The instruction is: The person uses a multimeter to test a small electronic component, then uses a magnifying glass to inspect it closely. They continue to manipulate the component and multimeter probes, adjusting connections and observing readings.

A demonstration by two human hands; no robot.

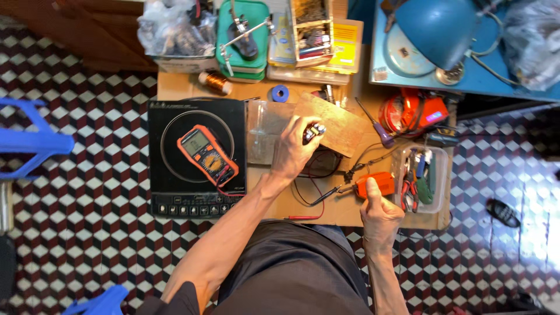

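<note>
Left hand [291,149] pinched a small metallic component [313,132] over the brown board [338,125]. I saw my right hand [379,216] clenched round an orange soldering iron [373,184].

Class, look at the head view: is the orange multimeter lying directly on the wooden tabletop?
No, the orange multimeter rests on the black induction cooktop, which sits on the wooden table.
</note>
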